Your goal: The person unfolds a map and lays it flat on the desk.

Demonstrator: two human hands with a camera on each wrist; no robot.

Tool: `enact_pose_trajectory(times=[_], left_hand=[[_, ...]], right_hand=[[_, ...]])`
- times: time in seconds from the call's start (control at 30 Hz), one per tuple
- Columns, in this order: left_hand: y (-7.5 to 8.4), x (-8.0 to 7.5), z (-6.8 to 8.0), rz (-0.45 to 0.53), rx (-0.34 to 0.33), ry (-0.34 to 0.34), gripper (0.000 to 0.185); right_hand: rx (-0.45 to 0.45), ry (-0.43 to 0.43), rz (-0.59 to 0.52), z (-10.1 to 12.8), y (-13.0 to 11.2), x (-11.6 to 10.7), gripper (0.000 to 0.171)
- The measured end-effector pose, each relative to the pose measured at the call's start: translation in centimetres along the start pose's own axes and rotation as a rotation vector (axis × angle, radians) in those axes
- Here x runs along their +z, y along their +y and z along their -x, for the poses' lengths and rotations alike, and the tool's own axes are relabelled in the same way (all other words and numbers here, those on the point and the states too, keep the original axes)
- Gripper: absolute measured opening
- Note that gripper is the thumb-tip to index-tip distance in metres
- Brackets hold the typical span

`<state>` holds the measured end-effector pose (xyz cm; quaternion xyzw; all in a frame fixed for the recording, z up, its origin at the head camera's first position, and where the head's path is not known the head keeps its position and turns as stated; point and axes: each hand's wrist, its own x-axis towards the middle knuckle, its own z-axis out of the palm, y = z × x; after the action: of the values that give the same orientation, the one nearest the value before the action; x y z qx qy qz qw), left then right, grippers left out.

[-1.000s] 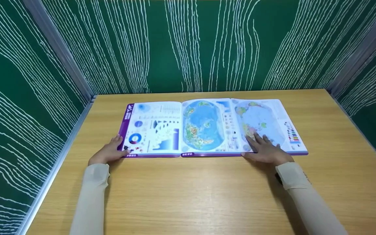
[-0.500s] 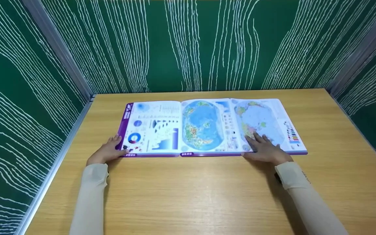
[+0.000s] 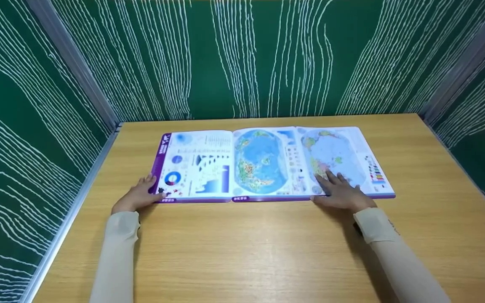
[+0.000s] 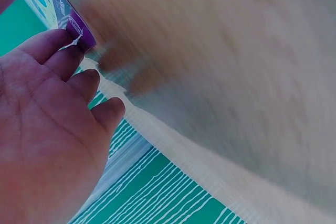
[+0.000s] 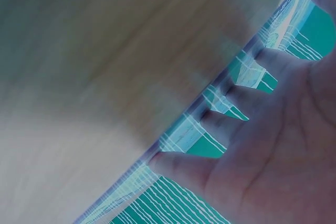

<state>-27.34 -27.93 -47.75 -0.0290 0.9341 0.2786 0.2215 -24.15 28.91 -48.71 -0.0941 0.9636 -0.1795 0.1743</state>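
A wide atlas with a fold-out page lies flat on the wooden table. Its left panel bears charts and a purple strip; world maps fill the middle and right panels. My left hand rests at its near left corner, thumb over the page and fingers along the purple edge. In the left wrist view, fingertips of the left hand meet the purple corner of the atlas. Spread flat on the right-hand map is my right hand, its thumb along the near edge. The right wrist view shows that hand with fingers spread.
Green panels with white wavy lines stand behind the table and on both sides, joined by grey posts. The wooden tabletop stretches from the atlas toward the person. Pale sleeves cover both forearms.
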Motion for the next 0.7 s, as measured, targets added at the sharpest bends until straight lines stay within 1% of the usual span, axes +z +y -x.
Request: enact_pose_trajectory(times=[0.13,0.2,0.43,0.57,0.7], left_hand=[[-0.1,0.0,0.0,-0.039,0.016,0.008,0.089],[-0.1,0.1,0.0,-0.042,0.006,0.012,0.089],[0.1,0.1,0.1,-0.111,0.021,0.04,0.088],[0.5,0.1,0.2,-0.139,0.022,0.044,0.086],[1.2,0.1,0.5,-0.173,0.032,0.049,0.082]], right_hand=[[0.005,-0.01,0.007,0.1,-0.1,-0.1,0.088],[0.007,-0.012,0.008,0.1,-0.1,-0.1,0.088],[0.001,0.003,-0.034,-0.1,0.0,0.1,0.089],[-0.011,0.015,-0.05,0.2,0.0,0.1,0.089],[0.008,0.011,-0.048,0.4,-0.1,0.0,0.09]])
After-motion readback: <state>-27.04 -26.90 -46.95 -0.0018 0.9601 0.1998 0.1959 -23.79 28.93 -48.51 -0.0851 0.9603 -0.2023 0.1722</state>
